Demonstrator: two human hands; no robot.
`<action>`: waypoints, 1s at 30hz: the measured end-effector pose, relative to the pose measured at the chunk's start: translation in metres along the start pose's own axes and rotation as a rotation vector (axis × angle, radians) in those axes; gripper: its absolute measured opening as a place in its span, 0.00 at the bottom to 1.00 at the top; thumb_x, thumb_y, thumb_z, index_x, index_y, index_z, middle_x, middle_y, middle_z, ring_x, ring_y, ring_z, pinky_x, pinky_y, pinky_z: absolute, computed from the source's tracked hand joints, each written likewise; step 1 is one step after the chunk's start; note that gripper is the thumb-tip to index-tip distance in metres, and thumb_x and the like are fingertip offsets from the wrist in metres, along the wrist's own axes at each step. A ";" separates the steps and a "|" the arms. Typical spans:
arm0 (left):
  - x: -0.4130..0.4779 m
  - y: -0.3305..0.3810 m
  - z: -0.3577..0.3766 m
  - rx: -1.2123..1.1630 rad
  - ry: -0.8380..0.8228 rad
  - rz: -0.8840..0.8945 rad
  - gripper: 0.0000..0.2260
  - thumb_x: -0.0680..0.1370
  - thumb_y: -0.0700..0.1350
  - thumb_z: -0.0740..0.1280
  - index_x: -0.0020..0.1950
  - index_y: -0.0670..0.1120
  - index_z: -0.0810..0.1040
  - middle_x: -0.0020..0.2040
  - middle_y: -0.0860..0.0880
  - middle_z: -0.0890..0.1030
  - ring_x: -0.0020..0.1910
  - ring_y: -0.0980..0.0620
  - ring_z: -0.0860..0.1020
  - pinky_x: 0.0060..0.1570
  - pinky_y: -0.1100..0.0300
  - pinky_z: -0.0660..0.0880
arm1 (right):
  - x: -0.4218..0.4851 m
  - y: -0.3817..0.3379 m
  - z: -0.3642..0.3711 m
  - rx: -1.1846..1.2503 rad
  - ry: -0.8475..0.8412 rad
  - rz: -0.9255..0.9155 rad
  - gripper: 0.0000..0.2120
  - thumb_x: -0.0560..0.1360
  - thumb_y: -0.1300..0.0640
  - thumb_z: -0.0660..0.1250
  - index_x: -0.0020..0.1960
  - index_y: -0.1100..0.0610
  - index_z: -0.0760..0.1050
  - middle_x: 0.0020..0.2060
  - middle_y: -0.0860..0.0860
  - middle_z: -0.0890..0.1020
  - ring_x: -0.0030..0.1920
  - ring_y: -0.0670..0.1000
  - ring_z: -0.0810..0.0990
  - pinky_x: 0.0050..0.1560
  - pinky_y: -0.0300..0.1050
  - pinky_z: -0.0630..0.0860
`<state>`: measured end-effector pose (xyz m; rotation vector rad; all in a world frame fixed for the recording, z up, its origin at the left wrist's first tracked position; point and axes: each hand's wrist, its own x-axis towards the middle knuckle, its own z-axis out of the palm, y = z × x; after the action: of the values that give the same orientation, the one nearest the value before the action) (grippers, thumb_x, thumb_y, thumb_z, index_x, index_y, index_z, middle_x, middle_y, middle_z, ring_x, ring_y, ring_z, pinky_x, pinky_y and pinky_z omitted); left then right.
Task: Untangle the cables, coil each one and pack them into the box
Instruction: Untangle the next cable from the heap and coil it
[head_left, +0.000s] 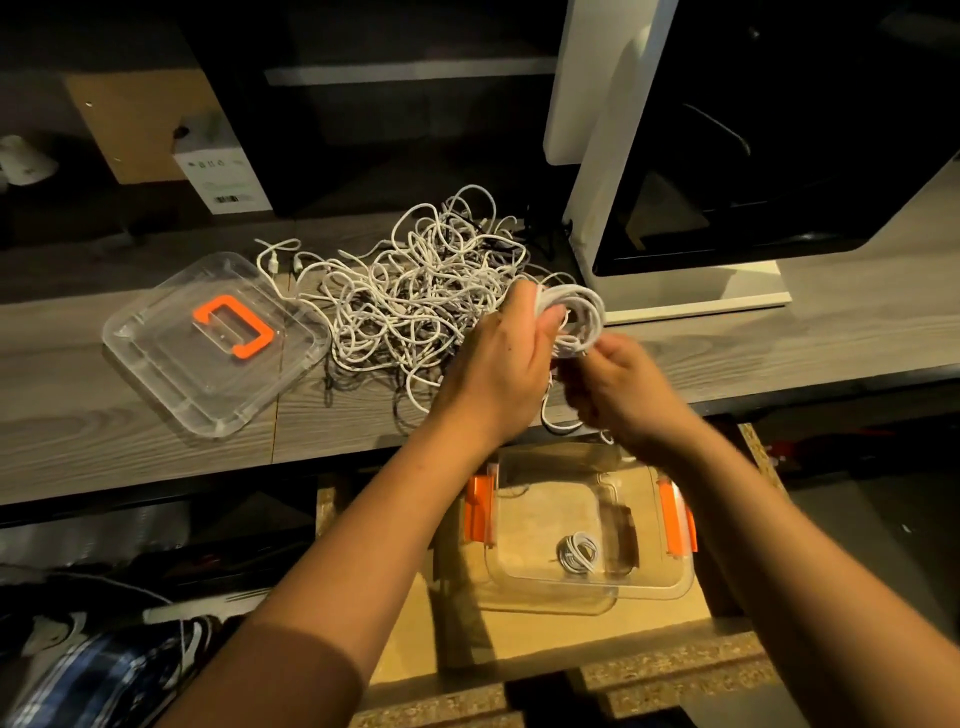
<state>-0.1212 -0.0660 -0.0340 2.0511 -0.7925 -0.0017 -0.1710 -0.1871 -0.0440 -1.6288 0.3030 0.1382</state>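
A big tangle of white cables (415, 301) lies on the grey wooden shelf (156, 395). My left hand (504, 364) grips a partly wound coil of white cable (576, 317) just right of the tangle. My right hand (623, 389) pinches the loose end of that same cable below the coil. A clear plastic box (649, 582) with orange latches sits lower down, under my hands. One small coiled white cable (577, 555) lies on its bottom.
The box's clear lid (156, 364) with an orange handle lies on the shelf left of the tangle. A white-framed machine (675, 291) stands at the right. A cardboard box (135, 124) and a white carton (223, 171) stand behind. Shoes (104, 665) lie lower left.
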 end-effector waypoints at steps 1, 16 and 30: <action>0.001 -0.004 0.000 0.113 0.023 -0.025 0.08 0.82 0.49 0.52 0.48 0.45 0.64 0.30 0.54 0.68 0.27 0.50 0.69 0.25 0.56 0.62 | -0.002 0.004 0.009 -0.074 -0.029 0.000 0.14 0.81 0.57 0.54 0.42 0.59 0.74 0.29 0.49 0.69 0.24 0.41 0.65 0.24 0.33 0.60; -0.003 -0.012 -0.010 0.248 -0.510 -0.150 0.05 0.83 0.45 0.51 0.47 0.47 0.59 0.35 0.50 0.68 0.32 0.53 0.67 0.30 0.55 0.60 | 0.011 -0.040 -0.028 -0.822 -0.177 -0.331 0.08 0.66 0.52 0.74 0.41 0.56 0.83 0.32 0.44 0.81 0.32 0.39 0.79 0.32 0.31 0.73; -0.021 -0.023 -0.011 -0.503 -0.451 -0.261 0.08 0.82 0.44 0.53 0.58 0.46 0.70 0.53 0.43 0.75 0.52 0.55 0.70 0.53 0.66 0.68 | 0.029 0.003 -0.013 0.128 -0.181 -0.038 0.10 0.69 0.54 0.65 0.39 0.62 0.72 0.26 0.49 0.76 0.26 0.45 0.72 0.29 0.35 0.69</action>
<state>-0.1220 -0.0379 -0.0509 1.6658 -0.6941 -0.7571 -0.1457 -0.2035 -0.0538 -1.4829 0.1386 0.2316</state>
